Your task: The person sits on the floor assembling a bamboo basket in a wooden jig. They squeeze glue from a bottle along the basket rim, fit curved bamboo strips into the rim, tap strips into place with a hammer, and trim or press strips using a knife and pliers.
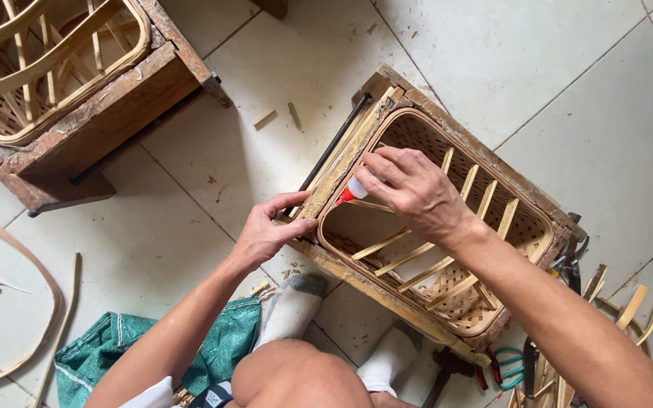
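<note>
Two hands are at work on a woven bamboo basket (485, 302) seated inside a worn wooden mould frame (357, 283), which lies on the tiled floor (538, 68).

The right hand (410, 189) is closed around a small glue bottle (354, 189), white-bodied with a red nozzle. The nozzle points at the basket's near end, at the rim close to the frame's corner. Whether the tip touches the rim cannot be told.

The left hand (270, 230) rests on the frame's outer edge at that same corner, fingers curled, thumb and forefinger pressed against the wood. It holds no loose object.

Inside the basket, several flat bamboo slats (410, 257) cross the opening at angles; the woven bottom shows beneath them. A black metal rod (334, 143) runs along the frame's far side.

Both feet, in grey and white socks (292, 306), sit against the frame's near side.

A second mould frame holding another basket (47, 68) stands at upper left, well apart. A green mesh sack (107, 347) lies beside the left forearm. A curved bamboo strip (39, 279) lies on the floor at left. Loose bamboo pieces and hand tools (568, 264) lie at lower right, beside the frame. Bamboo offcuts (266, 117) are scattered on the tiles.
</note>
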The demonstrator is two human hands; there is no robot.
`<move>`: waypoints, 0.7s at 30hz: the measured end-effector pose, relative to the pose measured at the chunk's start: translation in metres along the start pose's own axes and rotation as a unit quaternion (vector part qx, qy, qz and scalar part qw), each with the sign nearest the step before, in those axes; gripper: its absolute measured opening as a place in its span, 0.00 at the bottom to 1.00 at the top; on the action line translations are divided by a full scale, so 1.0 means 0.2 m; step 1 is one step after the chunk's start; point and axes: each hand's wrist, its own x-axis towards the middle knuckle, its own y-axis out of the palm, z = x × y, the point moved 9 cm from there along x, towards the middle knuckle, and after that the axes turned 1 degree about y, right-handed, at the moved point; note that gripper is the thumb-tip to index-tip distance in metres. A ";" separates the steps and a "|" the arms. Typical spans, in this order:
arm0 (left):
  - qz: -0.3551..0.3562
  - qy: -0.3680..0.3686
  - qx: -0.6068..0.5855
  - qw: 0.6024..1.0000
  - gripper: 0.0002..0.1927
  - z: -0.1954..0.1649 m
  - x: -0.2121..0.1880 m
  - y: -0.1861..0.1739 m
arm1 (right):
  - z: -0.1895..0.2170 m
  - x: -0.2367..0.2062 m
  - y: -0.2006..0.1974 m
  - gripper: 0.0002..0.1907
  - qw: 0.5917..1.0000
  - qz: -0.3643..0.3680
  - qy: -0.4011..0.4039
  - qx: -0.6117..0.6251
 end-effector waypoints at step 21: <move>0.005 0.019 0.004 1.000 0.34 -0.03 0.00 0.00 | -0.23 0.01 -0.08 0.16 0.999 -0.006 0.014 -0.046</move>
